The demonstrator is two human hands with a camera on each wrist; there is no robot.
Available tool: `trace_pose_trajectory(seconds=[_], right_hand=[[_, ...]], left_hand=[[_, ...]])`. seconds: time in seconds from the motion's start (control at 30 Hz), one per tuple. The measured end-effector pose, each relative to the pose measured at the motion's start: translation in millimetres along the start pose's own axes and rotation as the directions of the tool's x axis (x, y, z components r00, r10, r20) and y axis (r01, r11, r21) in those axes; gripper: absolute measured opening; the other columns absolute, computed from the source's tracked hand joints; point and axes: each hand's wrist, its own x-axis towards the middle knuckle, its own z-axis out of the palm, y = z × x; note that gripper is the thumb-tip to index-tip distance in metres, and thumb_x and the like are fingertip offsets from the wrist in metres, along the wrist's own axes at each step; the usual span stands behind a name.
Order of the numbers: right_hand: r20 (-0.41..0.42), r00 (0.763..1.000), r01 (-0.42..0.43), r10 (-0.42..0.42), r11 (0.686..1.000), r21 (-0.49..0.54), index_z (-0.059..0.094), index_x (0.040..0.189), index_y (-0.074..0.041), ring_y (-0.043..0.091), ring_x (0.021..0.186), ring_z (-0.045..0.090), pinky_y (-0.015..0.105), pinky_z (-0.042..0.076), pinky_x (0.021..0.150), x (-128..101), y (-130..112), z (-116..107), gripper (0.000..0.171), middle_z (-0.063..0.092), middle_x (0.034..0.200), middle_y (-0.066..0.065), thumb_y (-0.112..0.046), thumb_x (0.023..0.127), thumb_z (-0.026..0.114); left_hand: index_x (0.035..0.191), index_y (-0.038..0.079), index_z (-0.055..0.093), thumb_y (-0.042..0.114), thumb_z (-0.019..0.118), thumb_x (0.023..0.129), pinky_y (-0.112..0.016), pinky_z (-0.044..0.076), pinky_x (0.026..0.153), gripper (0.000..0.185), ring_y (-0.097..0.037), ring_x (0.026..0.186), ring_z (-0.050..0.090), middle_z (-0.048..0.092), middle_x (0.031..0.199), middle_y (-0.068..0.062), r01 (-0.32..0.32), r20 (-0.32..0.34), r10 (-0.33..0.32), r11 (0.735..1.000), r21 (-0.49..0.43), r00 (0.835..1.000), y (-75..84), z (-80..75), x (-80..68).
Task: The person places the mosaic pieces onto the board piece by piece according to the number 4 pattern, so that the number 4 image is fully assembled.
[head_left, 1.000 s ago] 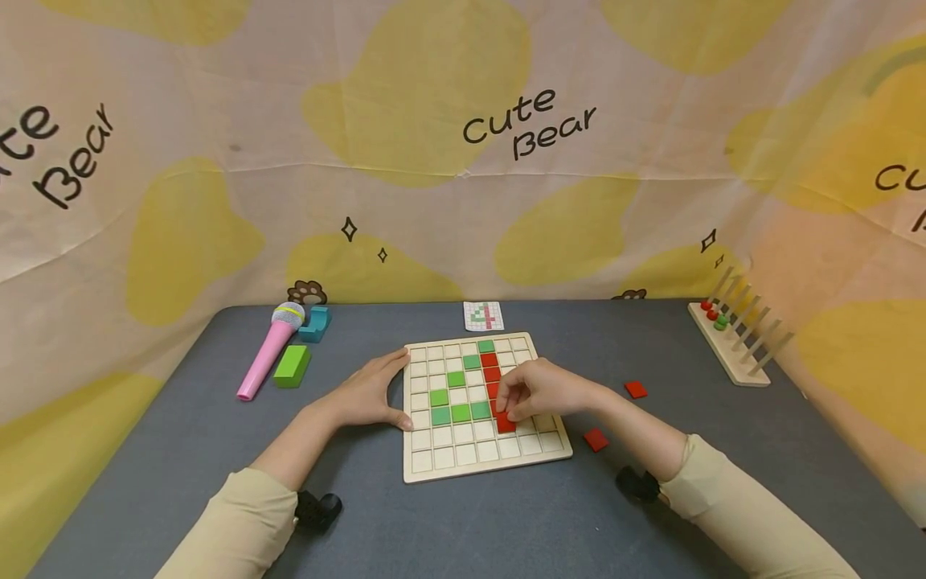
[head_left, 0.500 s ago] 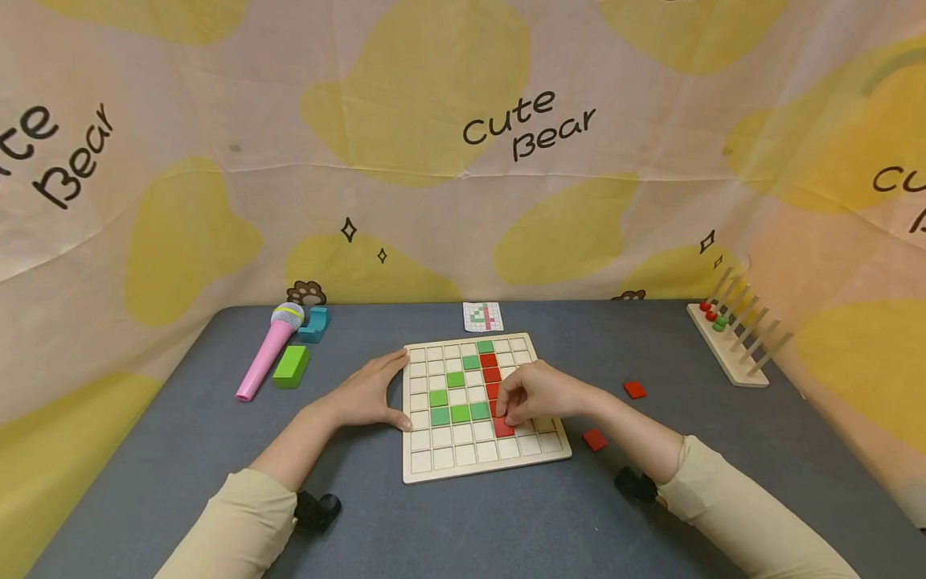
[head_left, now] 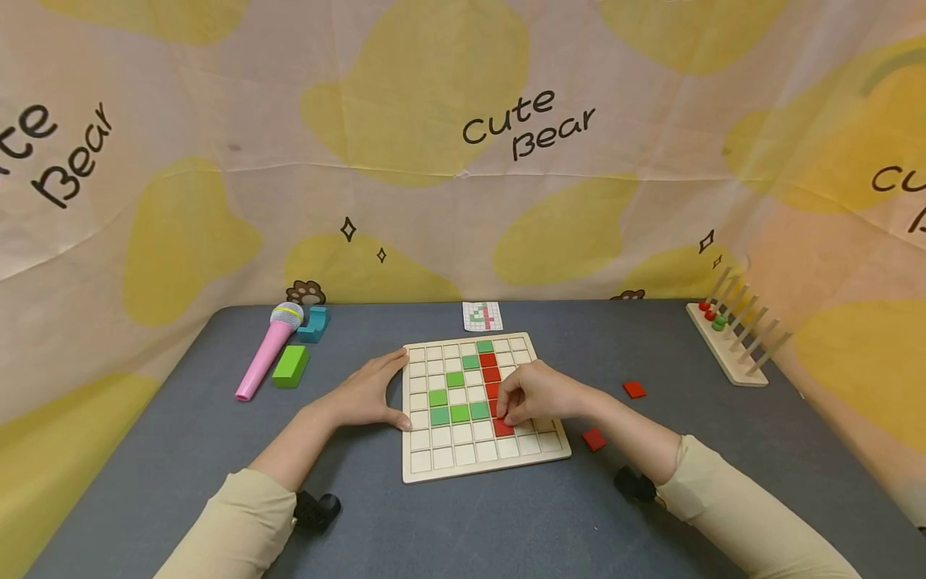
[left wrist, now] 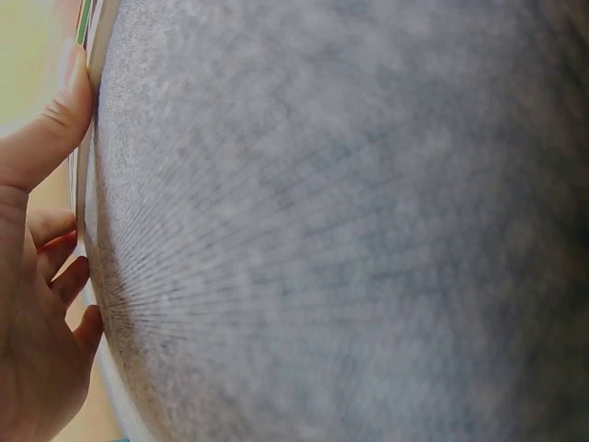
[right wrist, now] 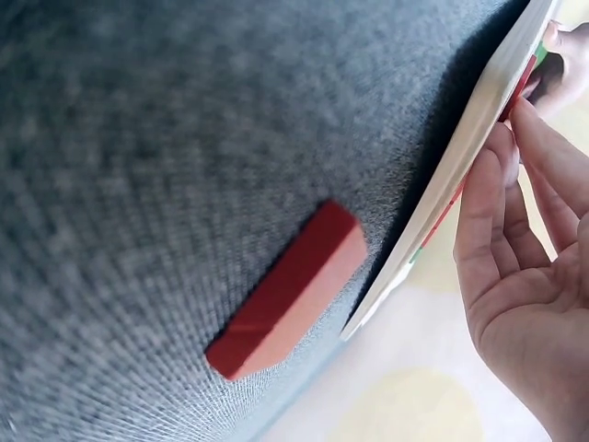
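Centre of the frame: a flat red square tile [head_left: 504,428] sits in a cell of the pale wooden grid board [head_left: 434,466] on the grey felt table [head_left: 463,523], and your right hand [head_left: 538,394] bends over it, fingertips pinching its edge. The tile lies at the foot of a column of red tiles [head_left: 490,373], which joins a run of green square tiles [head_left: 459,413] to the left. Your left hand [head_left: 362,398] lies flat against the board's left edge, fingers straight, thumb along the rim.

Right of the board, two loose red tiles rest on the felt, one near your wrist [head_left: 595,438], one farther off [head_left: 634,389]. Just above the board stands a small pattern card [head_left: 482,316]. At upper left lie a pink toy microphone [head_left: 266,354], a green block [head_left: 291,366] and a teal block [head_left: 316,322]; at upper right, a wooden peg rack [head_left: 731,350].
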Motion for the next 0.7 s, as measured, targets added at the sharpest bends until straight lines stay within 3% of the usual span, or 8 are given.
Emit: trace_pose_trajectory(seconds=[0.4,0.7], right_hand=[[-0.076,0.996,-0.043,0.041,0.999,-0.022,0.075,0.086,-0.012,0.004,0.068,0.061,0.019,0.051,0.066,-12,1,-21,0.003,0.071,0.077,-0.005,-0.01,0.084,0.076],[-0.076,0.988,-0.13,0.132,0.991,0.03,0.073,0.089,-0.012,0.009,0.072,0.063,0.022,0.053,0.067,-41,25,-42,0.007,0.071,0.079,-0.002,-0.013,0.083,0.077]], left_hand=[[0.154,0.001,0.03,0.056,0.085,0.065,-0.061,0.03,0.116,0.118,-0.045,0.148,0.029,0.025,0.164,-0.018,-0.006,0.005,0.006,1.0,-0.005,1.0,-0.6,0.7,0.8],[0.153,0.0,0.031,0.056,0.085,0.066,-0.06,0.03,0.116,0.117,-0.045,0.147,0.03,0.026,0.163,-0.019,-0.01,0.001,0.01,1.0,-0.011,1.0,-0.6,-0.6,-0.4]])
